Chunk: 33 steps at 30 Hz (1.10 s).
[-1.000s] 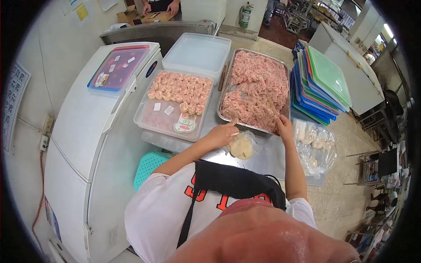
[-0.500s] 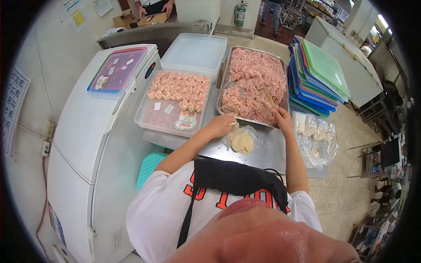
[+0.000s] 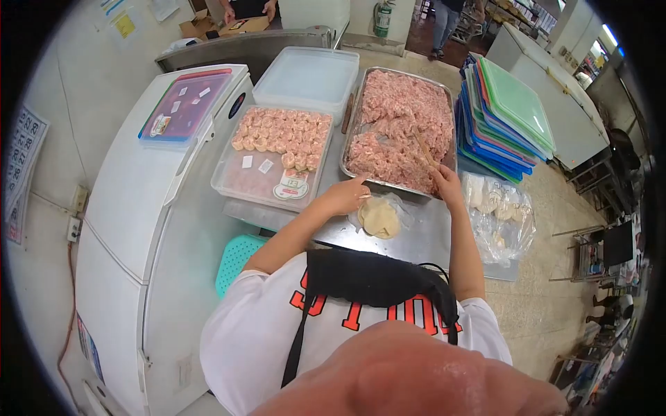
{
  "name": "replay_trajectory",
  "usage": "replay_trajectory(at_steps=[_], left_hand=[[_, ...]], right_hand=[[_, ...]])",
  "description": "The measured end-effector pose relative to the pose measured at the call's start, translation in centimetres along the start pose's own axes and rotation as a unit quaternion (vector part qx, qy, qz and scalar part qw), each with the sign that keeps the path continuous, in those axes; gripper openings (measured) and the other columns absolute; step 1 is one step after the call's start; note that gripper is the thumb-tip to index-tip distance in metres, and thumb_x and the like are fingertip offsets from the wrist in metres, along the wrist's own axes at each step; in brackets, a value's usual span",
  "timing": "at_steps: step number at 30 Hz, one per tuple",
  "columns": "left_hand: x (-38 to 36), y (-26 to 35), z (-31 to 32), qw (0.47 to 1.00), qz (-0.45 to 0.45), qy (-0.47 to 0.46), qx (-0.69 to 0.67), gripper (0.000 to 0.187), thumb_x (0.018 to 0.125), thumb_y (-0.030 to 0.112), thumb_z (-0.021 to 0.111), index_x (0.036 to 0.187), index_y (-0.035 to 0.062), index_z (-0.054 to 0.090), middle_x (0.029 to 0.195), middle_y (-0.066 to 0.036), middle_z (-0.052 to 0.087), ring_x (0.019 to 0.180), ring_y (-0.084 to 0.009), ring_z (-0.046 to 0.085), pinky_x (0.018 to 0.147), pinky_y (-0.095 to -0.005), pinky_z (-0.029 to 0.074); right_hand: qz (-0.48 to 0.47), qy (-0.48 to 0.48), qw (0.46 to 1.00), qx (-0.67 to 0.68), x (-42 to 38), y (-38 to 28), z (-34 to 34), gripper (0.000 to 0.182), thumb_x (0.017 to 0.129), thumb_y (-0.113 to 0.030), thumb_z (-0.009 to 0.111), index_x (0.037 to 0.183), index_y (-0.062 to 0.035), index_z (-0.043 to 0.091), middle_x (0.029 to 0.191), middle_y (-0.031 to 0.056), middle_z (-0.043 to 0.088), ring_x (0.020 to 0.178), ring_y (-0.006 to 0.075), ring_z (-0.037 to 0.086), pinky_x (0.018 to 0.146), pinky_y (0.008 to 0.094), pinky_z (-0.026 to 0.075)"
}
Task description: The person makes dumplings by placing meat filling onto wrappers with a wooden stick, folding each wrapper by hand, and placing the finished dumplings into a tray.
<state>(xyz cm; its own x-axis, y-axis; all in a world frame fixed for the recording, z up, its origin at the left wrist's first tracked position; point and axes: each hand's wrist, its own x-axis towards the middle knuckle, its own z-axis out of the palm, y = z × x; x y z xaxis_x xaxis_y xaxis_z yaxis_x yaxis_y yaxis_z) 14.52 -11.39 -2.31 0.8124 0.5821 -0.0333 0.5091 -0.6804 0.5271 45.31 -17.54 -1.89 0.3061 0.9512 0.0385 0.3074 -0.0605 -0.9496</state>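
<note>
My right hand [image 3: 448, 186] is closed round a thin wooden spatula [image 3: 422, 148], whose far end is down in the minced meat [image 3: 406, 104]. That meat fills a deep metal tray [image 3: 345, 163]. Near the tray's front left corner my left hand [image 3: 344, 197] has its fingers curled, with the pale edge of a dumpling wrapper showing at them; most of that wrapper is hidden. Just right of it, a stack of round wrappers [image 3: 380, 218] lies on clear plastic. To the left, filled dumplings [image 3: 281, 132] stand in rows on a plastic lid with labels [image 3: 250, 187].
Stacked clear containers [image 3: 305, 73] stand behind the dumplings. Coloured lids [image 3: 513, 104] are piled right of the meat tray, with a bag of wrappers [image 3: 498, 215] in front. A white freezer [image 3: 132, 208] borders the left side. Other people are at the back.
The spatula and my right hand have shifted slightly in the meat. My left hand has drawn a little left, away from the wrapper stack. A person in the background has stepped.
</note>
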Motion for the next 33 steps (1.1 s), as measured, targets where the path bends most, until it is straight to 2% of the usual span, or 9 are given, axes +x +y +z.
replay_trajectory(at_steps=[4, 6, 10, 12, 15, 20, 22, 24, 33], left_hand=[[0.0, 0.3, 0.0, 0.999, -0.019, -0.017, 0.019, 0.022, 0.082, 0.018, 0.057, 0.101, 0.0094, 0.065, 0.144, -0.017, 0.035, 0.103, -0.0364, 0.059, 0.087, -0.0462, 0.048], [-0.1, 0.3, -0.1, 0.999, -0.02, -0.019, 0.021, 0.023, 0.082, 0.017, 0.057, 0.101, 0.0095, 0.065, 0.145, -0.017, 0.034, 0.103, -0.0365, 0.059, 0.087, -0.0461, 0.048], [-0.1, 0.4, -0.2, 0.999, -0.022, -0.027, 0.011, 0.024, 0.081, 0.017, 0.058, 0.103, 0.0101, 0.065, 0.147, -0.017, 0.032, 0.104, -0.0364, 0.059, 0.088, -0.0458, 0.047], [-0.2, 0.5, -0.3, 0.999, -0.026, -0.026, 0.011, 0.024, 0.081, 0.017, 0.058, 0.103, 0.0102, 0.065, 0.147, -0.017, 0.031, 0.105, -0.0362, 0.059, 0.089, -0.0456, 0.047], [-0.2, 0.6, -0.5, 0.999, -0.027, -0.028, 0.009, 0.025, 0.082, 0.018, 0.058, 0.105, 0.0104, 0.065, 0.148, -0.017, 0.03, 0.106, -0.0361, 0.058, 0.09, -0.0452, 0.047], [-0.1, 0.5, -0.5, 0.999, -0.028, -0.028, -0.007, 0.025, 0.084, 0.02, 0.057, 0.106, 0.0106, 0.065, 0.148, -0.018, 0.03, 0.108, -0.036, 0.057, 0.092, -0.0444, 0.046], [-0.1, 0.6, -0.5, 0.999, -0.026, -0.037, -0.006, 0.024, 0.089, 0.025, 0.053, 0.103, 0.0079, 0.064, 0.147, -0.02, 0.029, 0.112, -0.0367, 0.054, 0.092, -0.0445, 0.044], [-0.1, 0.4, -0.4, 0.999, -0.02, -0.033, -0.014, 0.024, 0.089, 0.025, 0.053, 0.102, 0.0075, 0.064, 0.147, -0.02, 0.029, 0.112, -0.0367, 0.054, 0.093, -0.0442, 0.044], [0.0, 0.2, 0.2, 1.0, -0.018, -0.015, -0.001, 0.026, 0.084, 0.02, 0.056, 0.106, 0.0101, 0.064, 0.145, -0.022, 0.032, 0.109, -0.0368, 0.056, 0.092, -0.0449, 0.046]], right_hand=[[-0.04, 0.009, 0.998, -0.042, 0.3, 0.5, 0.0, 0.026, 0.092, -0.026, 0.059, 0.076, -0.006, 0.057, 0.063, -0.0076, 0.044, 0.056, 0.0031, 0.037, 0.05, 0.0223, 0.029], [-0.015, -0.003, 1.0, -0.027, 0.6, 1.0, -0.2, 0.026, 0.089, -0.027, 0.063, 0.087, -0.0009, 0.065, 0.07, -0.0044, 0.053, 0.065, 0.0064, 0.044, 0.058, 0.0236, 0.036], [0.002, -0.009, 0.999, -0.03, 0.6, 1.0, -0.4, 0.028, 0.089, -0.029, 0.063, 0.086, -0.001, 0.065, 0.068, -0.0043, 0.052, 0.065, 0.0066, 0.044, 0.058, 0.0236, 0.036], [-0.008, -0.027, 0.999, -0.024, 0.5, 0.6, -0.3, 0.024, 0.091, -0.027, 0.061, 0.078, -0.0069, 0.059, 0.062, -0.008, 0.043, 0.055, 0.0031, 0.036, 0.048, 0.0222, 0.027], [0.036, -0.055, 0.998, 0.004, 0.3, -0.3, -0.5, 0.023, 0.091, -0.027, 0.061, 0.079, -0.0074, 0.059, 0.062, -0.0083, 0.042, 0.053, 0.0029, 0.036, 0.046, 0.022, 0.026], [0.021, -0.071, 0.997, 0.002, 1.1, 1.3, -0.7, 0.023, 0.091, -0.026, 0.061, 0.078, -0.0081, 0.057, 0.06, -0.0075, 0.043, 0.049, 0.0031, 0.037, 0.043, 0.022, 0.025], [0.03, -0.079, 0.996, 0.008, 1.1, 1.2, -0.9, 0.022, 0.091, -0.026, 0.06, 0.078, -0.0082, 0.056, 0.059, -0.0072, 0.043, 0.047, 0.0032, 0.037, 0.042, 0.0221, 0.025], [0.053, -0.11, 0.991, 0.048, 1.1, 1.0, -1.1, 0.021, 0.092, -0.025, 0.06, 0.08, -0.0082, 0.056, 0.057, -0.0068, 0.044, 0.044, 0.0033, 0.036, 0.039, 0.0221, 0.024], [0.042, -0.127, 0.988, 0.072, 0.9, 0.9, -1.3, 0.019, 0.092, -0.026, 0.059, 0.087, -0.0071, 0.058, 0.056, -0.0068, 0.043, 0.043, 0.0036, 0.034, 0.037, 0.0218, 0.022]])
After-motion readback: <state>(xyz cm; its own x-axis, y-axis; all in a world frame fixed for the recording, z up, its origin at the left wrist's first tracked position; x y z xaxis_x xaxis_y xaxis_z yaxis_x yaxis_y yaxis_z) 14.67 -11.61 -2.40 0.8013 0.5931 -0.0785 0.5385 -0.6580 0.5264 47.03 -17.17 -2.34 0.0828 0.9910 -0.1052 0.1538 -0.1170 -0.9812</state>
